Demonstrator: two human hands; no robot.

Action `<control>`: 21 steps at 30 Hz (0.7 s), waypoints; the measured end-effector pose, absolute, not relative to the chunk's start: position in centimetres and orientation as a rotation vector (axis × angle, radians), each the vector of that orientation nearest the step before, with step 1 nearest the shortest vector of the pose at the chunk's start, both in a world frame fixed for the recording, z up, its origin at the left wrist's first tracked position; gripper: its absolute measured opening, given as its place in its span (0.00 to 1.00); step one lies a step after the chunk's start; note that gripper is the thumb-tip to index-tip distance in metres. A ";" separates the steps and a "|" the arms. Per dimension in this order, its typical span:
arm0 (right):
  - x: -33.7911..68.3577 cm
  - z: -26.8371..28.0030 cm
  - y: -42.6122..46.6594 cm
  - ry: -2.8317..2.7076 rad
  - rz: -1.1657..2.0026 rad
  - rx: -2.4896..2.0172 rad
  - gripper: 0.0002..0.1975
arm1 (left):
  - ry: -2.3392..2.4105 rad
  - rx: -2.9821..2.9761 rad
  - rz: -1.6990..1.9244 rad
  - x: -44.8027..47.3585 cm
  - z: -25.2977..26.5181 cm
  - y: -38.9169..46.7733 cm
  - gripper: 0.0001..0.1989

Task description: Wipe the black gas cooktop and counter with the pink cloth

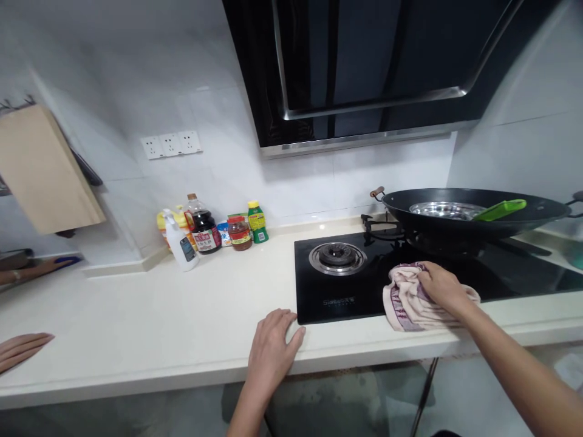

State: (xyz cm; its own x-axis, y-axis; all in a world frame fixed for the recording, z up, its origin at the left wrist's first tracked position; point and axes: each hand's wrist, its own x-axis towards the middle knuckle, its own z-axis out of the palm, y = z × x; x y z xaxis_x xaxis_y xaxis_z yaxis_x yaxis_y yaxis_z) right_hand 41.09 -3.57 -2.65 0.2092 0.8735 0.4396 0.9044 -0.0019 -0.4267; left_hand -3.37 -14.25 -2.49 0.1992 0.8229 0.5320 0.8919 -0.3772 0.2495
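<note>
Under my right hand (441,285) is a crumpled cream-and-purple cloth (410,300), gripped and pressed on the front of the black glass gas stove (314,306). Part of the cloth hangs over onto the pale countertop (218,303). My left hand (273,340) rests on the counter by the stove's front left corner, fingers apart and holding nothing. The left burner (337,258) is bare, with its metal ring showing. A big black wok (510,223) sits at the right of the stove, holding a shiny metal dish (441,210) and a green-handled utensil (501,209).
A white spray bottle (181,243), a dark sauce bottle (204,233), a red-lidded jar (239,235) and a green bottle (257,224) stand by the wall. The range hood (364,73) overhangs the stove. Another person's hands (25,349) reach in from the left, one near a blue item (67,261).
</note>
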 end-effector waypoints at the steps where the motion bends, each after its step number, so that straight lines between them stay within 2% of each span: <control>1: 41.5 -2.5 -3.3 -1.636 -0.026 -1.843 0.22 | -1.683 -2.342 -0.917 -3.4 -2.5 -14.2 0.13; 7: 42.5 -2.4 -4.0 -1.718 0.093 -1.682 0.26 | -1.667 -2.315 -0.923 -3.5 -2.7 -14.2 0.12; 11: 41.7 -3.8 -6.7 -1.721 -0.272 -1.847 0.34 | -1.673 -2.307 -0.919 -3.5 -2.8 -14.3 0.13; 14: 40.8 -4.6 -8.7 -1.696 -0.478 -2.041 0.35 | -1.690 -2.305 -0.915 -3.4 -2.6 -14.4 0.13; 17: 39.7 -4.0 -9.2 -1.779 -0.428 -2.051 0.37 | -1.695 -2.316 -0.908 -3.3 -2.4 -14.4 0.13; 21: 38.5 -1.3 -7.3 -1.762 -0.084 -2.066 0.40 | -1.716 -2.325 -0.882 -3.3 -2.5 -14.1 0.14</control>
State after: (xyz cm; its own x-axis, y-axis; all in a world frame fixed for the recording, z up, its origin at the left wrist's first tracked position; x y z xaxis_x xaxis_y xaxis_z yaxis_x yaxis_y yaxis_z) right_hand 38.53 -7.29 -1.31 0.1942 0.9300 0.3121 0.9555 -0.1073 -0.2750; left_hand -3.31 -14.12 -2.52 0.1876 0.8359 0.5158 0.9059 -0.3502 0.2380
